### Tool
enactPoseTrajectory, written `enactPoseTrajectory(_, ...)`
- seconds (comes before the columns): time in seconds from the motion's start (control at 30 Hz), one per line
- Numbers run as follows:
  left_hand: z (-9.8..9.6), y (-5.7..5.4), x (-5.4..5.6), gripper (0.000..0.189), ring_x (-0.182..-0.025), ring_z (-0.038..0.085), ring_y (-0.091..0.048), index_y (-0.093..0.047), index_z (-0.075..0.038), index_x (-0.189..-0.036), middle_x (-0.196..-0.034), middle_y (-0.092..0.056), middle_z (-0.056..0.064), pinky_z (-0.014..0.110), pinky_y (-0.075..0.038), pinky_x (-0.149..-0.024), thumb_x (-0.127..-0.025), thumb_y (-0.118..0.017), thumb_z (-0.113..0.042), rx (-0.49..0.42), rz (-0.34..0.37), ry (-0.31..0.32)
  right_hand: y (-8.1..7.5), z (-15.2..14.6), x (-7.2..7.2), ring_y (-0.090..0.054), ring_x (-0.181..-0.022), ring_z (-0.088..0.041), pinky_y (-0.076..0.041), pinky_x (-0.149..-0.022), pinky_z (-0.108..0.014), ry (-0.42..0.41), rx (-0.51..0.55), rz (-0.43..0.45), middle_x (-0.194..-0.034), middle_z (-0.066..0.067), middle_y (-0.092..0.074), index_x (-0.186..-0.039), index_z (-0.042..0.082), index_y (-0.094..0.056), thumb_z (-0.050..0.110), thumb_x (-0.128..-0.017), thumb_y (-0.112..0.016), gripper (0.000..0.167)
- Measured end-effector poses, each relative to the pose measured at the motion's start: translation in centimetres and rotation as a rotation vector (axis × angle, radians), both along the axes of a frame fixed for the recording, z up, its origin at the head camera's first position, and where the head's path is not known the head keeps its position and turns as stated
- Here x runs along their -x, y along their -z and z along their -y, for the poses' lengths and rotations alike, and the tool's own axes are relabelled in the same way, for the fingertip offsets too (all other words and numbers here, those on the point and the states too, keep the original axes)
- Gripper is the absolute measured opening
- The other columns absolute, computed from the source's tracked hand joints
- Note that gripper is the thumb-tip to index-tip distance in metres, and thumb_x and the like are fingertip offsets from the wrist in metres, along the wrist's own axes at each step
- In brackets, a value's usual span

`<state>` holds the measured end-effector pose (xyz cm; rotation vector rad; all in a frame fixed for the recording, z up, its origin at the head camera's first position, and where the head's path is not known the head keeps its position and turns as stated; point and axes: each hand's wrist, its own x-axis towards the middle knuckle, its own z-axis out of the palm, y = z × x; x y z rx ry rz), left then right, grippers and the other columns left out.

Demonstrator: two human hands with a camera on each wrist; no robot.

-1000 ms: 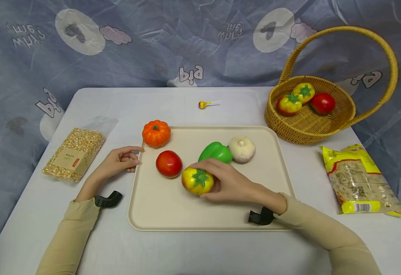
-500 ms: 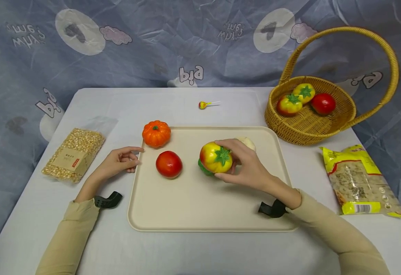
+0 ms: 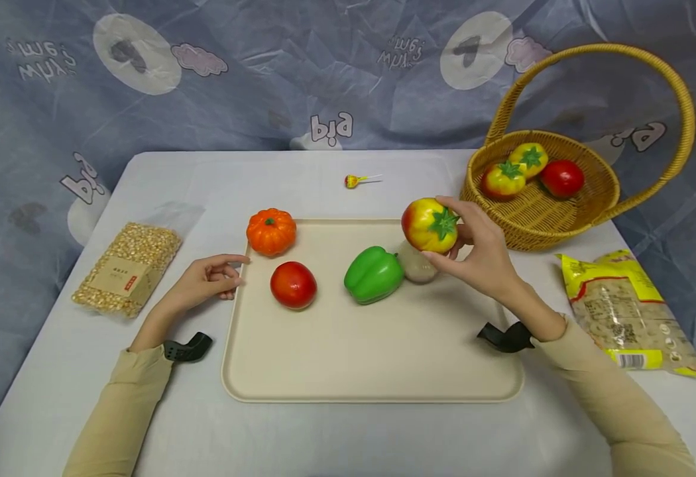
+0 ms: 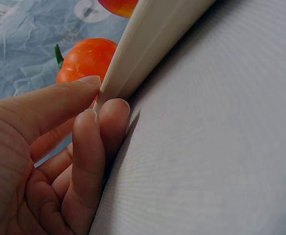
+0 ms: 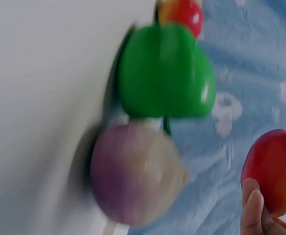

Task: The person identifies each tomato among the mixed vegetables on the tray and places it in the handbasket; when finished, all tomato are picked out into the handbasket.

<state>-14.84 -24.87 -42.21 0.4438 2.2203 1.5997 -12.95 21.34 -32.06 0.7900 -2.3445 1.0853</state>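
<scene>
My right hand [image 3: 480,255] holds a yellow-and-red toy tomato [image 3: 428,225] with a green star-shaped calyx, raised above the tray's far right part. Below it on the beige tray [image 3: 360,358] lie a green bell pepper [image 3: 374,275] and a purple-and-white turnip [image 3: 416,265], partly covered by the held tomato. A red tomato [image 3: 293,285] lies farther left, and an orange pumpkin [image 3: 271,232] sits in the tray's far left corner. My left hand [image 3: 207,278] is at the tray's left edge; in the left wrist view its thumb and fingertips [image 4: 114,115] pinch the rim.
A wicker basket [image 3: 539,228] with a tall handle stands at the back right, holding two yellow-red tomatoes [image 3: 516,171] and a red one [image 3: 562,178]. A lollipop [image 3: 354,181] lies behind the tray. Bags of corn kernels [image 3: 130,265] and yellow-edged packaging [image 3: 628,311] flank it.
My right hand has lifted the yellow-red tomato off the tray and carried it right and away from me, past the bell pepper. My left hand has stayed still.
</scene>
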Motion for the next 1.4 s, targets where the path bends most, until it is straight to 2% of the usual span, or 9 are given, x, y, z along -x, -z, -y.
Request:
enactPoseTrajectory(0.2,0.0,-0.1,0.1,0.045,-0.062,0.004,-0.062,-0.046,0.007,-0.131,-0.081,-0.064,-0.007,0.022,-0.055,-0.056,-0.091,-0.060,-0.007,0.007,-0.008,0.003,0.0,-2.4,1.5,-0.048,-0.053,0.002,-0.041,-0.050,-0.006,0.171,0.024,-0.011,-0.104,-0.003,-0.054,-0.131,0.007,-0.050,-0.004,-0.059,-0.083,0.080)
enactPoseTrajectory(0.47,0.0,0.0,-0.3,0.045,-0.061,0.005,-0.061,-0.044,0.009,-0.131,-0.081,-0.064,-0.007,0.021,-0.053,-0.054,-0.091,-0.059,-0.005,-0.034,-0.009,0.014,-0.1,-4.7,3.4,-0.045,-0.055,0.009,-0.039,-0.052,-0.001,0.292,0.043,-0.023,-0.111,-0.014,-0.058,-0.133,0.009,-0.050,0.003,-0.065,-0.082,0.075)
enactPoseTrajectory(0.67,0.1,0.2,-0.4,0.043,-0.060,0.005,-0.061,-0.044,0.010,-0.130,-0.081,-0.065,-0.008,0.020,-0.053,-0.054,-0.091,-0.058,-0.004,-0.052,-0.016,0.017,-0.3,-6.7,4.6,-0.043,-0.061,0.003,-0.036,-0.056,-0.002,0.424,0.045,0.023,-0.113,-0.019,-0.059,-0.133,0.009,-0.051,0.009,-0.071,-0.079,0.068)
enactPoseTrajectory(0.77,0.0,0.2,-0.3,0.043,-0.060,0.005,-0.060,-0.044,0.010,-0.130,-0.080,-0.065,-0.008,0.020,-0.052,-0.053,-0.091,-0.057,-0.003,-0.051,-0.026,0.024,-0.1,-7.9,5.2,-0.043,-0.068,-0.004,-0.036,-0.062,-0.009,0.516,0.045,0.067,-0.113,-0.017,-0.059,-0.132,0.010,-0.051,0.015,-0.073,-0.077,0.065)
enactPoseTrajectory(0.87,0.0,0.2,-0.2,0.042,-0.059,0.005,-0.060,-0.045,0.010,-0.130,-0.080,-0.065,-0.008,0.020,-0.052,-0.052,-0.091,-0.057,-0.002,-0.050,-0.032,0.027,0.2,-9.0,5.7,-0.050,-0.086,-0.015,-0.039,-0.081,-0.023,0.599,0.040,0.129,-0.118,-0.018,-0.057,-0.134,0.012,-0.049,0.021,-0.075,-0.075,0.066)
enactPoseTrajectory(0.97,0.0,0.1,-0.1,0.043,-0.059,0.005,-0.060,-0.045,0.009,-0.130,-0.080,-0.065,-0.008,0.020,-0.051,-0.053,-0.091,-0.057,-0.003,-0.050,-0.029,0.027,0.4,-10.2,6.2,-0.049,-0.107,-0.031,-0.032,-0.096,-0.043,0.660,0.041,0.196,-0.127,-0.020,-0.054,-0.137,0.011,-0.045,0.027,-0.077,-0.073,0.068)
enactPoseTrajectory(1.03,0.0,0.1,-0.1,0.043,-0.059,0.005,-0.060,-0.045,0.008,-0.130,-0.080,-0.065,-0.009,0.020,-0.051,-0.053,-0.091,-0.058,-0.004,-0.049,-0.025,0.027,0.5,-10.9,6.5,-0.046,-0.116,-0.036,-0.028,-0.103,-0.050,0.693,0.040,0.244,-0.131,-0.020,-0.051,-0.139,0.011,-0.042,0.030,-0.079,-0.071,0.069)
enactPoseTrajectory(1.17,0.1,0.1,-0.1,0.043,-0.059,0.006,-0.059,-0.045,0.009,-0.130,-0.080,-0.064,-0.008,0.020,-0.051,-0.052,-0.091,-0.057,-0.003,-0.053,-0.022,0.032,0.5,-12.3,7.1,-0.042,-0.123,-0.038,-0.028,-0.108,-0.053,0.753,0.035,0.337,-0.137,-0.019,-0.047,-0.141,0.013,-0.037,0.037,-0.082,-0.067,0.071)
enactPoseTrajectory(1.4,-0.1,0.0,-0.1,0.041,-0.059,0.006,-0.059,-0.045,0.009,-0.129,-0.079,-0.064,-0.008,0.019,-0.051,-0.052,-0.092,-0.057,-0.003,-0.054,-0.021,0.021,0.6,-14.3,8.2,-0.036,-0.128,-0.042,-0.032,-0.107,-0.056,0.820,-0.030,0.478,-0.143,-0.022,-0.039,-0.146,0.012,-0.028,0.045,-0.084,-0.060,0.077)
